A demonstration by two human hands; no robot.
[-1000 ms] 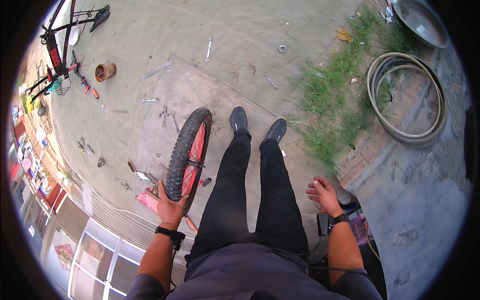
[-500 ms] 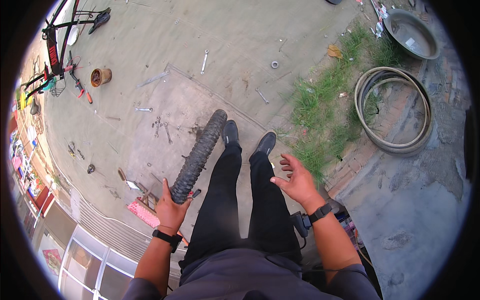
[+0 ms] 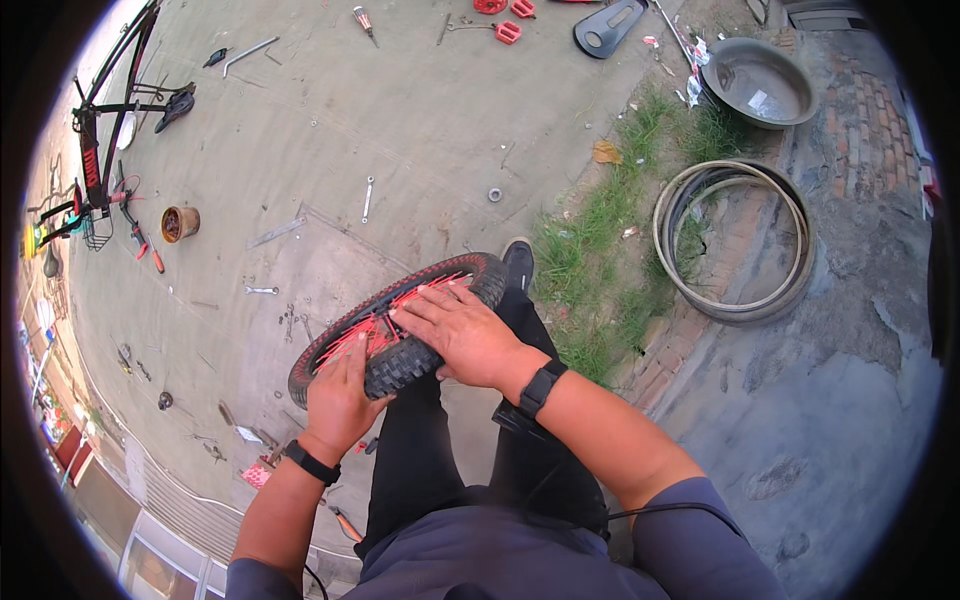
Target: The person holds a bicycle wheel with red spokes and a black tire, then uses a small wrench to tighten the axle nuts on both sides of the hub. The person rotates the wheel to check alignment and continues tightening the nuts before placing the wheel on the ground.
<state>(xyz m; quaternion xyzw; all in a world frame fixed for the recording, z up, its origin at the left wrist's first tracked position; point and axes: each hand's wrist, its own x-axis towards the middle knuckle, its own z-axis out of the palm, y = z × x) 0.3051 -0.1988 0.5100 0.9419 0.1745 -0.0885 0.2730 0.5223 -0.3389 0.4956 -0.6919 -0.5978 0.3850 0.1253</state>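
A bicycle wheel (image 3: 401, 366) with a black knobby tyre and red spokes is tilted in front of my legs, one side turned up toward me. My left hand (image 3: 345, 400) grips the near left part of the tyre, fingers reaching toward the spokes. Over the tyre at the right lies my right hand (image 3: 462, 335), its fingers across the rim and spokes and its thumb at the tread. The wheel's underside is hidden, and so is my left shoe. My right shoe (image 3: 518, 265) shows just beyond the wheel.
Wrenches (image 3: 368, 200), a rusty can (image 3: 180, 224) and a screwdriver (image 3: 365, 25) lie or stand on the concrete. A bicycle frame (image 3: 92, 150) is at the far left. Right of the grass (image 3: 565, 250) are stacked tyres (image 3: 735, 312) and a metal basin (image 3: 800, 105).
The wheel has turned from nearly edge-on to tilted, so its red spokes show. My right hand has come from the right, open and apart, onto the wheel. The view has shifted.
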